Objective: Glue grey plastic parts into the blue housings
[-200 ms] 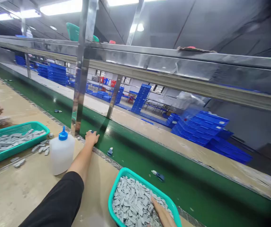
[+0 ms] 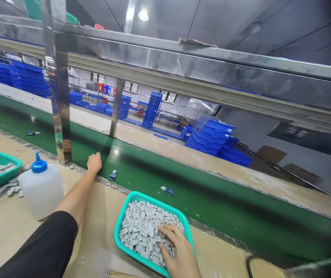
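Okay, 2 hands at work: the right hand is down in the teal plastic basket, fingers spread wide over a heap of small grey blocks, which look light, stiff and easy to pinch by their edges. The left hand sits curled at the edge of the green conveyor belt, near a small blue part; whether it holds anything, I cannot tell. A white plastic bottle stands on the worktop.

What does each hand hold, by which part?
Left hand: nothing visible, at the belt edge. Right hand: in grey pieces in a teal tray; any grip can't be told.
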Demonstrator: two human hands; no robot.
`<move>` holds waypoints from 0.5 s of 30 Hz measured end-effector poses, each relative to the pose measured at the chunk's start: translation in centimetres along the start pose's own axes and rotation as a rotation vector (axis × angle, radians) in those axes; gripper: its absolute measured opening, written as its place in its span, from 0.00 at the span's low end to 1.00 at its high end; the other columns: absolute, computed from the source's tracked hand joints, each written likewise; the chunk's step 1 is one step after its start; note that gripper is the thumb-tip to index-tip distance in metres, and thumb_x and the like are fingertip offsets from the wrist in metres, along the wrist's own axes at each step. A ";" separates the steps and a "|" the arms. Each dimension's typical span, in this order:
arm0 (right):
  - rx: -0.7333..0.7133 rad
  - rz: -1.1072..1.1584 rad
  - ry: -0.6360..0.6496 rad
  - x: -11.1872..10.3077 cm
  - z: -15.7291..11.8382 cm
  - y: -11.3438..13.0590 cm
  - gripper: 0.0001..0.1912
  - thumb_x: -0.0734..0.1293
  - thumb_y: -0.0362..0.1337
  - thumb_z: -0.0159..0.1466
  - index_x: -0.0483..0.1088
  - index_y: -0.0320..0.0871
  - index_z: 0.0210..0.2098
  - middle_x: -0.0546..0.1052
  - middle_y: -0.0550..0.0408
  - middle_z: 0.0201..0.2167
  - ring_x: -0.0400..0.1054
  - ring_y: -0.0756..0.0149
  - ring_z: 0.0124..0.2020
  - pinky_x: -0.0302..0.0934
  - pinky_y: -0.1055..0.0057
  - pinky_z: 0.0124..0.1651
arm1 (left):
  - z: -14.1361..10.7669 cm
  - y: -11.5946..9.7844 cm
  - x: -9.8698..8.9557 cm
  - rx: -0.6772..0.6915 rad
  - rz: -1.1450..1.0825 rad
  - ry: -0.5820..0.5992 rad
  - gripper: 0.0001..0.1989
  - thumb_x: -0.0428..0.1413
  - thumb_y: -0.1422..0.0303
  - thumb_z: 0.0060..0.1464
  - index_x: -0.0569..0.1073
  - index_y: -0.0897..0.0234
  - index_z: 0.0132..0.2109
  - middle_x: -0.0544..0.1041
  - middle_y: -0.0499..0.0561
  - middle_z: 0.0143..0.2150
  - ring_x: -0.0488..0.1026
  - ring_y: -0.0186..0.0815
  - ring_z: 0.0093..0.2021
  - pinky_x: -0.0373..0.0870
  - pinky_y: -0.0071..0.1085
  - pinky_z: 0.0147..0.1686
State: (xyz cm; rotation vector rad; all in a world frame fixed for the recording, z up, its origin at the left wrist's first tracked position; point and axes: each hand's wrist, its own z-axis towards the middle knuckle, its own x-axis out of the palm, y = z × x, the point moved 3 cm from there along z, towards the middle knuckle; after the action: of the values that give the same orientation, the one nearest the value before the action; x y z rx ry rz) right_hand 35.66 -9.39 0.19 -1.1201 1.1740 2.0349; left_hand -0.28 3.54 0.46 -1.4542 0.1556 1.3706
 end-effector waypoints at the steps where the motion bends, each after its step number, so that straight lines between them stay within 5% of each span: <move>1: 0.003 0.009 -0.002 -0.3 0.0 0.2 0.16 0.57 0.29 0.53 0.72 0.41 0.36 0.73 0.48 0.38 0.67 0.61 0.40 0.63 0.67 0.42 | -0.6 -0.7 0.0 0.019 -0.027 -0.005 0.13 0.50 0.66 0.54 0.66 0.68 0.46 0.69 0.54 0.44 0.69 0.37 0.41 0.68 0.39 0.40; 4: 0.024 0.014 -0.041 -0.9 0.0 0.8 0.11 0.58 0.27 0.51 0.72 0.39 0.26 0.73 0.50 0.26 0.68 0.62 0.30 0.63 0.68 0.34 | -3.4 -2.6 -0.3 0.100 -0.108 -0.037 0.14 0.47 0.65 0.56 0.65 0.68 0.47 0.70 0.54 0.43 0.69 0.36 0.40 0.67 0.38 0.40; 7: 0.044 0.036 -0.045 -0.7 0.0 1.2 0.09 0.59 0.28 0.52 0.71 0.39 0.23 0.72 0.50 0.26 0.67 0.62 0.30 0.61 0.68 0.34 | -7.0 -4.4 -0.8 0.244 -0.172 -0.003 0.16 0.45 0.65 0.57 0.61 0.68 0.51 0.69 0.54 0.45 0.69 0.34 0.41 0.66 0.36 0.41; 10: 0.052 0.061 -0.061 -0.5 -0.3 1.0 0.09 0.60 0.28 0.52 0.71 0.40 0.23 0.73 0.53 0.25 0.67 0.64 0.30 0.61 0.70 0.34 | -10.0 -7.2 -0.2 0.420 -0.213 0.165 0.15 0.47 0.66 0.56 0.62 0.68 0.50 0.70 0.53 0.43 0.70 0.33 0.39 0.67 0.35 0.39; 15: 0.021 0.001 -0.215 -1.7 -1.0 0.1 0.07 0.61 0.31 0.57 0.70 0.39 0.26 0.74 0.54 0.27 0.68 0.67 0.30 0.63 0.72 0.32 | -13.2 -14.8 1.5 0.655 -0.221 0.479 0.12 0.50 0.66 0.54 0.68 0.68 0.43 0.70 0.53 0.43 0.69 0.35 0.40 0.68 0.38 0.39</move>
State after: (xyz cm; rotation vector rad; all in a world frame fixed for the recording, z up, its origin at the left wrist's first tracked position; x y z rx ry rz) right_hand 36.85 -10.43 1.42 -0.8655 1.0844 2.0800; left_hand 18.90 0.77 4.70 -1.1617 0.6656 0.6714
